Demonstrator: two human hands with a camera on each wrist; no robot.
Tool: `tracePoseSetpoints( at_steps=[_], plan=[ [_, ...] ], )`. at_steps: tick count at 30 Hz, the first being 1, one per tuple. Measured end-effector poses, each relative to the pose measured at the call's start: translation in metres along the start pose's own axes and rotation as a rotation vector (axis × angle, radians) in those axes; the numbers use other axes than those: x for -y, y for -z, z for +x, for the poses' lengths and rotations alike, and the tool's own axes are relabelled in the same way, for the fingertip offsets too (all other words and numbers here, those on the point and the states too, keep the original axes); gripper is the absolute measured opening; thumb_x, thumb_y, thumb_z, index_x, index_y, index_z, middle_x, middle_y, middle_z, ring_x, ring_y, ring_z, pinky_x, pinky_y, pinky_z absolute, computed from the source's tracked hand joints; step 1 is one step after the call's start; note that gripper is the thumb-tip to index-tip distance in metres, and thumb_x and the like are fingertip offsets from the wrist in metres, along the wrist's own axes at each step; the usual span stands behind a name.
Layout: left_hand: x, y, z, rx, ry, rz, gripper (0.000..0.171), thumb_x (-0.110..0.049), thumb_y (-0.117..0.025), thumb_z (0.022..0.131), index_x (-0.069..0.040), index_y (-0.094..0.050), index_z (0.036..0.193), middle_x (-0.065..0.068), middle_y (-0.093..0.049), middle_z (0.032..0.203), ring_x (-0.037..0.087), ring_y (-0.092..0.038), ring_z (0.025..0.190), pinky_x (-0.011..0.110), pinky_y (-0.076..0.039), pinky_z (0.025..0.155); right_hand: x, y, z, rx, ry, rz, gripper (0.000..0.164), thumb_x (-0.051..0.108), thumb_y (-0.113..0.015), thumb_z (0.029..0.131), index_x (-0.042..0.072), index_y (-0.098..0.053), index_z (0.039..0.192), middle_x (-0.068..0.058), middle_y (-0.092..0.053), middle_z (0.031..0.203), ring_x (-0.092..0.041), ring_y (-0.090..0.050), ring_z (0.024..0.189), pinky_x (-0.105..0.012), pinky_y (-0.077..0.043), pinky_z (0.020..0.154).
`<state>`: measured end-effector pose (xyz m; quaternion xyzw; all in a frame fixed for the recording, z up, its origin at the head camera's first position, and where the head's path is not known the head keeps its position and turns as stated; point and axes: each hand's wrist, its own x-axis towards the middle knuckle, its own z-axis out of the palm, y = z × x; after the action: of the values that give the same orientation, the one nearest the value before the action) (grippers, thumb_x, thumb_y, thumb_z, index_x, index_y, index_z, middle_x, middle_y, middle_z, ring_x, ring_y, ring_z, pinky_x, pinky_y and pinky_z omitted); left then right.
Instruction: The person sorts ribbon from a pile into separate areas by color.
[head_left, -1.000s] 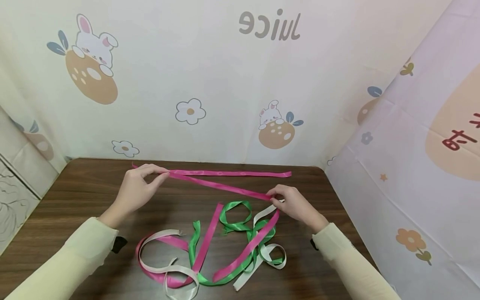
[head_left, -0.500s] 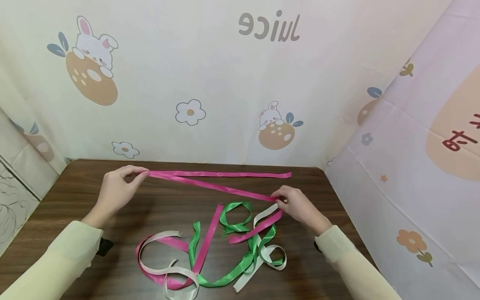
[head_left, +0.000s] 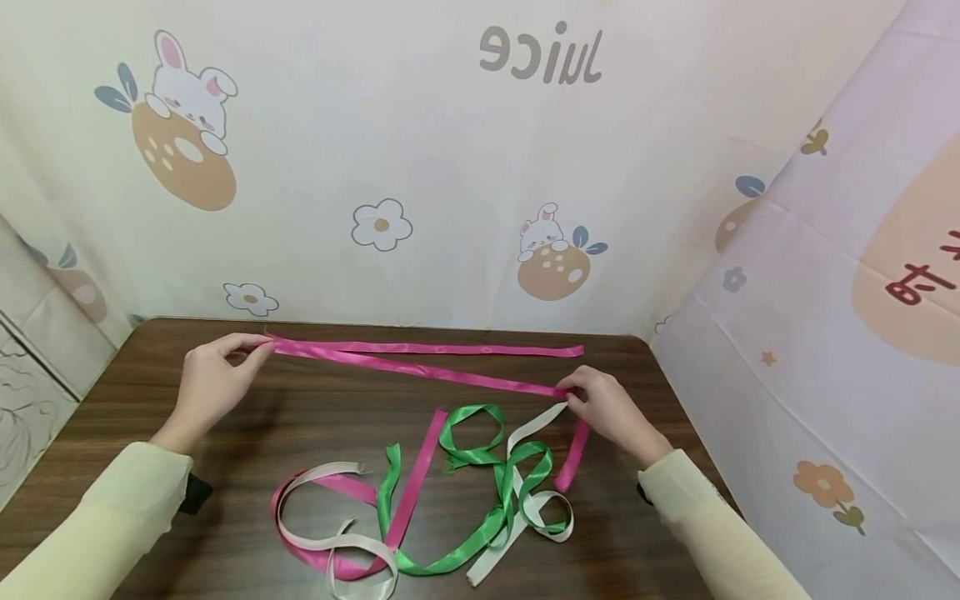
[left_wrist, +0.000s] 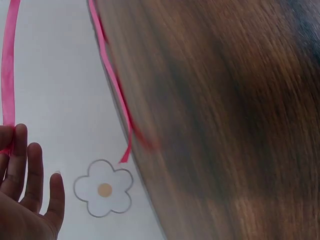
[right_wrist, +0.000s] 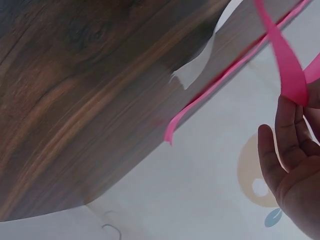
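A pink ribbon (head_left: 420, 370) stretches taut between my two hands, slanting down toward the right in the head view. My left hand (head_left: 213, 377) pinches its left end between thumb and fingertips, over the table's far left part. On the other side my right hand (head_left: 607, 408) pinches it, and a short pink tail hangs below those fingers. Behind it, along the far table edge, lies a second pink ribbon (head_left: 517, 350), laid out nearly straight. The left wrist view shows my left hand's fingers (left_wrist: 34, 170) at the ribbon; the right wrist view shows the ribbon folded over my right fingers.
Nearer the front of the brown table (head_left: 247, 517) lies a loose tangle: a green ribbon (head_left: 450, 560), a white ribbon (head_left: 495, 560) under it, and at left a pink ribbon (head_left: 412, 483) with a curled white ribbon (head_left: 352, 540). A printed curtain (head_left: 450, 150) backs the table.
My left hand has moved left, drawing the held pink ribbon through; the tail below my right hand has shortened and come off the green ribbon. My right hand has shifted slightly right.
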<state>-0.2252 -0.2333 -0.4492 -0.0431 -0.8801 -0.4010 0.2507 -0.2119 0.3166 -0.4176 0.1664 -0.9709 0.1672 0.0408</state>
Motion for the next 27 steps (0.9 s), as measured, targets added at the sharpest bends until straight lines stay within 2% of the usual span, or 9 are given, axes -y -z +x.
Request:
tracePoseSetpoints(
  at_steps=[8,15,24,27],
  plan=[
    [0.010,0.005,0.005,0.025,0.111,0.035,0.029,-0.031,-0.070,0.099,-0.005,-0.079,0.110,0.020,-0.079,0.098,-0.024,-0.046,0.070,0.007,-0.041,0.061,-0.019,-0.001,0.002,-0.005,-0.058,0.001,0.016,-0.003,-0.068,0.092,0.002,-0.077,0.104,-0.009,-0.069,0.101,-0.017,-0.058,0.079,-0.029,-0.049,0.070],
    [0.018,0.006,0.007,0.036,0.157,0.053,0.033,-0.032,-0.067,0.101,-0.003,-0.077,0.113,0.023,-0.078,0.101,-0.022,-0.044,0.069,0.011,-0.040,0.059,-0.039,-0.003,0.004,-0.005,-0.105,-0.007,0.018,-0.004,-0.066,0.092,-0.001,-0.076,0.107,-0.013,-0.068,0.102,-0.018,-0.056,0.078,-0.029,-0.047,0.068],
    [0.025,0.002,0.008,0.070,0.217,0.094,0.037,-0.033,-0.065,0.102,-0.001,-0.076,0.117,0.024,-0.077,0.103,-0.008,-0.047,0.070,0.015,-0.039,0.061,-0.062,-0.006,0.010,-0.005,-0.164,-0.034,0.016,0.000,-0.065,0.094,-0.001,-0.077,0.105,-0.016,-0.070,0.103,-0.022,-0.057,0.078,-0.034,-0.047,0.070],
    [0.029,0.002,0.008,0.078,0.225,0.110,0.038,-0.034,-0.065,0.102,-0.001,-0.076,0.116,0.024,-0.077,0.104,-0.010,-0.046,0.071,0.016,-0.039,0.063,-0.069,-0.005,0.013,-0.008,-0.188,-0.038,0.015,0.002,-0.065,0.094,-0.001,-0.077,0.104,-0.018,-0.071,0.104,-0.024,-0.058,0.079,-0.036,-0.047,0.071]
  ],
)
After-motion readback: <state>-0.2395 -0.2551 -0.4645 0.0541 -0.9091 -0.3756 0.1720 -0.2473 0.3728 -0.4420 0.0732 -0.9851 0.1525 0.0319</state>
